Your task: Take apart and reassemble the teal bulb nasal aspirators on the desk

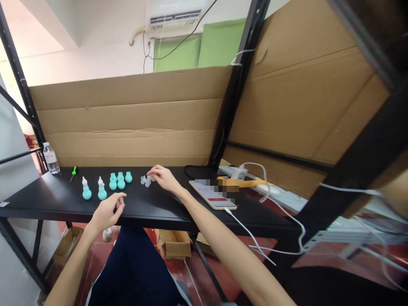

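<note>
My right hand (163, 177) reaches to a small group of clear plastic tips (147, 182), its fingertips pinched on one at the group's upper edge. My left hand (110, 209) hovers at the table's front edge, fingers loosely curled, thumb and index finger apart, nothing visible in them. Nearest to it stands a turquoise bulb with a clear nozzle (102, 189). A second turquoise bulb with a clear nozzle (86, 189) stands upright to its left. Several turquoise bulbs without nozzles (120, 182) are grouped between my hands.
On the black table (153, 208) a green-handled screwdriver (74, 171) lies left, near a water bottle (50, 159). Right of my right hand lies a phone (212, 194) with a white cable (244, 229). Cardboard panels (127, 119) stand behind; black rack posts (234, 89) rise at the right.
</note>
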The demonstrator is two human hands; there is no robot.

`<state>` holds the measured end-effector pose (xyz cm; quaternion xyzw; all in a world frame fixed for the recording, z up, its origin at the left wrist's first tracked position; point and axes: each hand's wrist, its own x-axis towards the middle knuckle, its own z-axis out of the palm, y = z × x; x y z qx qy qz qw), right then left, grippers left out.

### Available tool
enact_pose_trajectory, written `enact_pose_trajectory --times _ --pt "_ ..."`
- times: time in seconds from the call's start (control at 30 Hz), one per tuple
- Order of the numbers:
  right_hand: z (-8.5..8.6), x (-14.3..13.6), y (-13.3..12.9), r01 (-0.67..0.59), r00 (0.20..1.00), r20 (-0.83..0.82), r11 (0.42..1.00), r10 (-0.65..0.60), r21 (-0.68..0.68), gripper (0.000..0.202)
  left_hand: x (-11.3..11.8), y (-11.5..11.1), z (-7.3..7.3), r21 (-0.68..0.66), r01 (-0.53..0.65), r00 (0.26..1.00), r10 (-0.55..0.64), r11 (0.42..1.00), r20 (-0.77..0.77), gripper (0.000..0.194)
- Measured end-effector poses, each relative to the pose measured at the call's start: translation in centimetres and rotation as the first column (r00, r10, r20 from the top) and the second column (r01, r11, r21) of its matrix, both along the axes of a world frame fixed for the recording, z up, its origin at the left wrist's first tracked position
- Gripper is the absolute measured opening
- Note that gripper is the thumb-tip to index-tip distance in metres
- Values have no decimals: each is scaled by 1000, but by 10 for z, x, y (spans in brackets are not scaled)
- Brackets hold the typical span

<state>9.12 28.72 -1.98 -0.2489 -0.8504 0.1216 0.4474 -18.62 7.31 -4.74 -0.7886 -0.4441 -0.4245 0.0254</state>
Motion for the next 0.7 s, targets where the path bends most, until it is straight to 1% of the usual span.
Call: enact_pose_trajectory --times 0.07,0.17,0.37,0.5,0.7 --pt "-2 -2 1 -16 999 33 1000 15 20 31 -1 0 1 -63 -4 998 0 998 -60 28" --pt "-3 -5 1 -36 997 63 999 34 24 31 -3 0 2 -94 -14 999 9 995 -52 31" --pt "-6 -8 0 -33 993 112 999 32 10 23 -2 0 -1 -75 -39 998 35 996 -58 33" --pt "-8 -9 1 -22 990 140 1000 23 -11 22 -1 1 -1 -77 -40 998 35 996 -61 33" --pt "-11 -9 6 30 988 152 999 -23 -44 21 0 0 -1 -71 -42 997 37 997 -67 33"
